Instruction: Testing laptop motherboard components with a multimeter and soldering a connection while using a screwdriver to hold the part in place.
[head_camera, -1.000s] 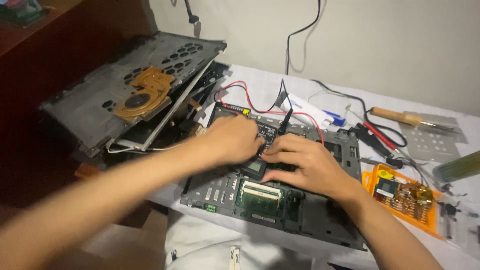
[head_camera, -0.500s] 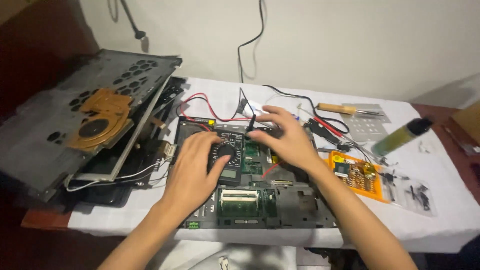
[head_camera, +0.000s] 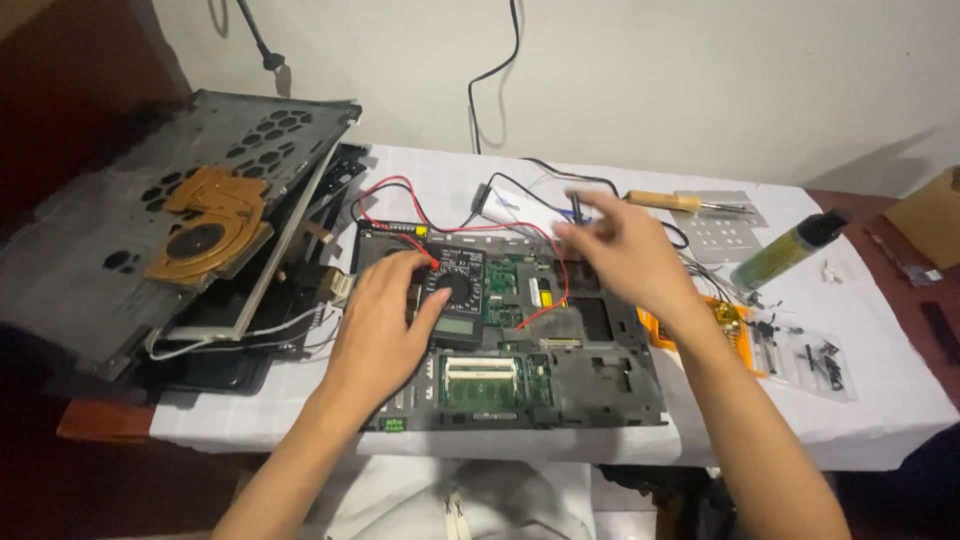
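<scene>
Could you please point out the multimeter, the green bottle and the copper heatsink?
Multimeter (head_camera: 455, 292): head view, on its round dial.
Green bottle (head_camera: 780, 254): head view, mid-body.
Copper heatsink (head_camera: 205, 222): head view, on its plate above the fan.

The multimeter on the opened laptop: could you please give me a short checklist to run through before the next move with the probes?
1. Left hand on the multimeter, thumb at its dial: ok.
2. Right hand holds a dark probe: seems ok, the hand is blurred.
3. Red lead clear of the work area: not ok, it loops over the laptop board.
4. Dial setting and display reading: cannot tell, too small.
5. Second probe's whereabouts: cannot tell.
6. Soldering iron away from both hands: ok, it lies near the wall on the white tablecloth.
</scene>
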